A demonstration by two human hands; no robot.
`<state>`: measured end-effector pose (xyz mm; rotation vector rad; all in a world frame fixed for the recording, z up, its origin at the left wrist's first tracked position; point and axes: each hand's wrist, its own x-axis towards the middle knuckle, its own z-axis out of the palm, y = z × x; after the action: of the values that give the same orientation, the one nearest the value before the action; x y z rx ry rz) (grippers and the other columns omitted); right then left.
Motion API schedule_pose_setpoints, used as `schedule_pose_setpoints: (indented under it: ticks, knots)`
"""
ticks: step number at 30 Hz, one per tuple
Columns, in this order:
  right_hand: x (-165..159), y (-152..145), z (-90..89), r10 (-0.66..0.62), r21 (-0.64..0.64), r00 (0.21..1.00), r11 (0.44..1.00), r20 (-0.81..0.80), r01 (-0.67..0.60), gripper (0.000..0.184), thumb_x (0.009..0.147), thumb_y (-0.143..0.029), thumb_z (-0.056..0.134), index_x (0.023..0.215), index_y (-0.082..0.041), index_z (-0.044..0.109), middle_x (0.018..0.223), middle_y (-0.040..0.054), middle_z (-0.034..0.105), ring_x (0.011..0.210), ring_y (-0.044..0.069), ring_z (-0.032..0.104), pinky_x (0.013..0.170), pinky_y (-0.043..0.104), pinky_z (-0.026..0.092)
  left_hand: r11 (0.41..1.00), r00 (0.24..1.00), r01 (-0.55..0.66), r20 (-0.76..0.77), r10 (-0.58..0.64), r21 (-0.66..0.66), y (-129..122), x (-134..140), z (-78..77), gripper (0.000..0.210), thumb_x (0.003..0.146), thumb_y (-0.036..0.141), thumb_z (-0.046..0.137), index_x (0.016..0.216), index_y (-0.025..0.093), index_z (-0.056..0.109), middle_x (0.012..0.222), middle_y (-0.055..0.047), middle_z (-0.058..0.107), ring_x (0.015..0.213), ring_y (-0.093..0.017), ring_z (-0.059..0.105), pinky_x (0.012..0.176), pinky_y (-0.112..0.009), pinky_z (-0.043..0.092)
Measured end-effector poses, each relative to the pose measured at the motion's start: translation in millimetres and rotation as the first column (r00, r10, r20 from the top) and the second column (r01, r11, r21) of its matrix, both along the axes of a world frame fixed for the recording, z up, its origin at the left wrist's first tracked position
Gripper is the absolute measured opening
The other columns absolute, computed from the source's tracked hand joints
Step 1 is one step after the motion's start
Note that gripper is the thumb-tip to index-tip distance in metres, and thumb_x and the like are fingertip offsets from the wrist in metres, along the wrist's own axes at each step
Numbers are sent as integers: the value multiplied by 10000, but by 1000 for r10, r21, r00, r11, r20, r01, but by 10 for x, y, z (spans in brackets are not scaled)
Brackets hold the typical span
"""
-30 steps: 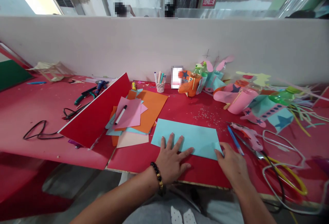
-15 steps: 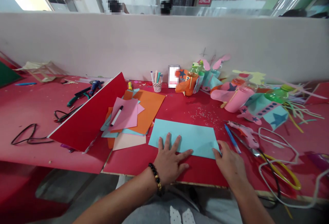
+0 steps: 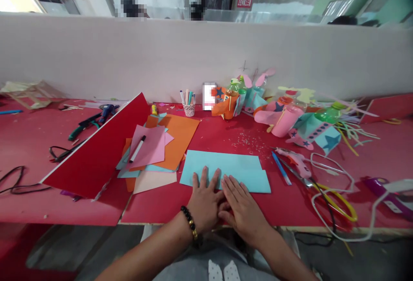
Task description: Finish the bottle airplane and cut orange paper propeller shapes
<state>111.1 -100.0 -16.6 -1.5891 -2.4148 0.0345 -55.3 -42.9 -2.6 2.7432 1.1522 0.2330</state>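
Observation:
A light blue sheet of paper (image 3: 222, 162) lies on the red table in front of me, with a folded strip along its near side. That strip sticks out a little past the sheet at the right. My left hand (image 3: 206, 199), with a beaded bracelet at the wrist, rests spread on the near edge of the paper. Close against it, my right hand (image 3: 238, 205) lies flat with its fingers stretched over the strip. Both thumbs are near the table's front edge.
Coloured paper sheets (image 3: 174, 134) and a marker (image 3: 137, 149) lie left, beside a slanted red board (image 3: 100, 152). A pen cup (image 3: 189, 109) and bottle crafts (image 3: 287, 119) stand behind. Right are a blue pen (image 3: 281, 168), pink glue gun (image 3: 295, 160) and yellow-handled scissors (image 3: 342, 205).
My right hand has moved left from the paper's right corner to beside my left hand, and now lies flat. A strip now juts out at the paper's right end. The view has shifted right.

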Motion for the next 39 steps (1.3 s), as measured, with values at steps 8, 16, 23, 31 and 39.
schedule_pose_setpoints:
  ticks: [8,16,23,31,39]
  knots:
    - [62,37,45,-23,-90,1000,996,-17,21,769,878,-584,403,1486,-200,132,1554,99,121,1418,260,125,1101,489,272,999,1000,-13,-11,13,39,-6,8,-31,549,894,563,286,1425,437,222,1546,-24,161,1385,-437,56,1001,-728,131]
    - [137,57,23,-63,-110,998,992,14,65,704,882,-593,384,1476,-283,169,1555,93,131,1413,268,149,1086,505,274,1000,1000,-21,-3,21,21,-7,-8,-36,526,879,576,321,1382,424,350,1549,-26,147,1384,-443,45,1008,-723,121]
    - [174,56,-3,-68,-104,995,992,68,75,687,894,-584,361,1478,-282,160,1547,85,166,1411,262,160,1084,517,262,1000,999,-25,23,25,9,-8,-27,-29,527,873,594,318,1375,439,354,1546,-22,161,1385,-434,55,1014,-712,133]
    - [323,30,-104,-153,-41,980,986,130,160,696,892,-589,350,1471,-231,207,1537,86,200,1409,290,156,1062,569,257,995,995,-85,57,82,54,19,-287,-6,525,871,553,401,1379,501,279,1542,-33,155,1381,-430,100,1018,-668,203]
    - [531,-21,-148,-236,-14,955,970,178,242,716,877,-621,331,1454,-200,278,1534,87,216,1406,279,177,1070,521,286,978,993,-120,22,117,171,19,-658,-27,537,884,475,446,1400,425,306,1544,-70,141,1385,-376,168,1051,-569,262]
